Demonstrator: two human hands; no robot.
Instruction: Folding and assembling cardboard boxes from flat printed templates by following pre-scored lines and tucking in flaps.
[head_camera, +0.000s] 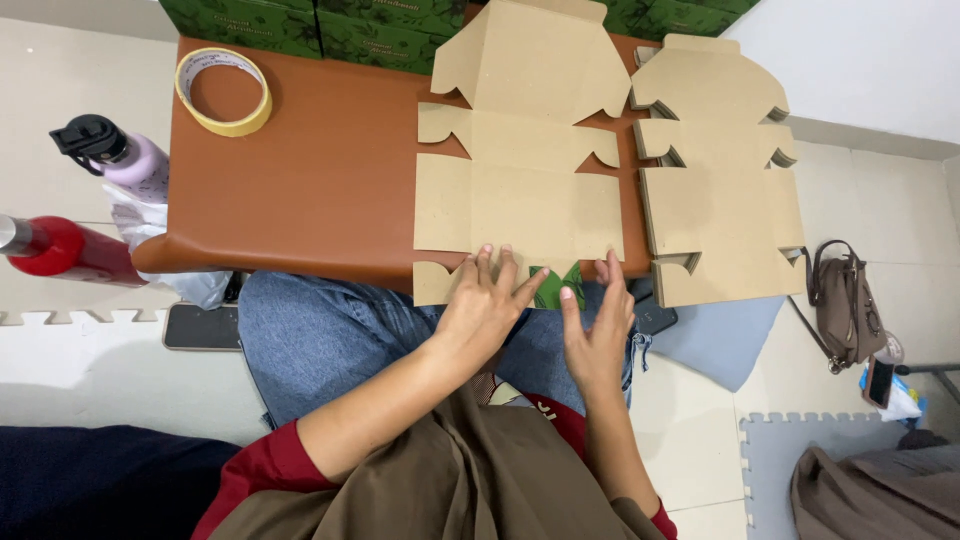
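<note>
A flat die-cut cardboard box blank lies unfolded, brown side up, on a low brown table. My left hand rests on the blank's near edge with fingers spread. My right hand touches the same near flap, which shows a green printed side where it bends down. Both hands press the flap at the table's front edge. A stack of more flat blanks lies to the right on the table.
A roll of yellow tape sits at the table's far left. Green printed boxes line the back edge. A purple bottle and a red bottle stand left. A brown handbag lies on the floor right.
</note>
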